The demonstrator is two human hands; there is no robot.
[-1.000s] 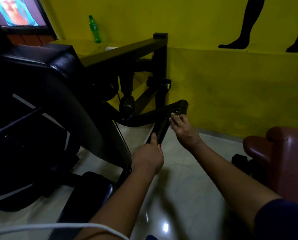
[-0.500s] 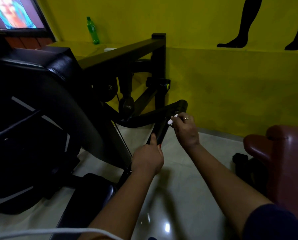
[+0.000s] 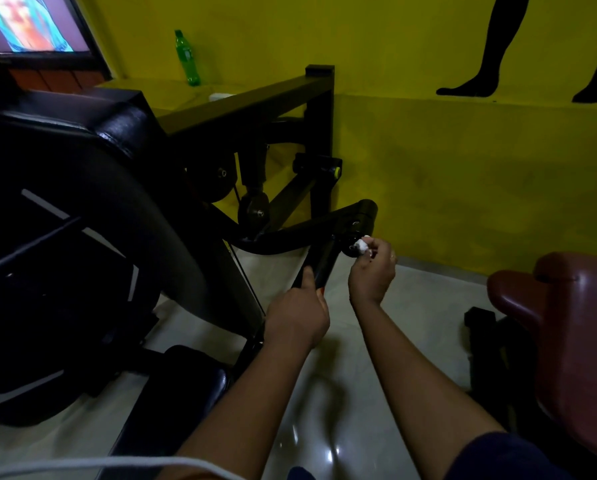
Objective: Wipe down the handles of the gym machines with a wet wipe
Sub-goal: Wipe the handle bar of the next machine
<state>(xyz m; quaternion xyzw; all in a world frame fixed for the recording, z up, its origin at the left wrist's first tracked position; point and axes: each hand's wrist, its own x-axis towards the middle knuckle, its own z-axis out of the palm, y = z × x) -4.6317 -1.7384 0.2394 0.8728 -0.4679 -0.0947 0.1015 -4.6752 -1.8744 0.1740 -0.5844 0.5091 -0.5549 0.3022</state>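
No readable writing: green bottle (image 3: 186, 58) label too small to make out, screen (image 3: 33, 22) far left shows only a blurred colour picture, black leg silhouettes (image 3: 477, 60) painted on yellow wall, no text. Left grip (image 3: 295, 318) reaches forward from near centre, forearm straight, fingers wrapped tight round the lower part of the black handle (image 3: 319, 263), thumb lying up along it, back of hand toward camera. Right grip (image 3: 371, 271) sits just right of the handle, wrist bent, fingers curled up and pinching a small balled white wet wipe (image 3: 362, 245) between thumb and fingertips. Wipe is held against the black stub end just under the pivot of the machine arm (image 3: 307, 233), touching it, at the top of the handle. Bottle stands upright on the yellow counter (image 3: 172, 91) at the far wall, well apart from both hands. Big black padded seat (image 3: 65, 202) fills the left, dark red padded seat (image 3: 567, 323) at right edge, glossy pale floor (image 3: 411, 306) under the arms, white cable (image 3: 82, 465) across bottom left.
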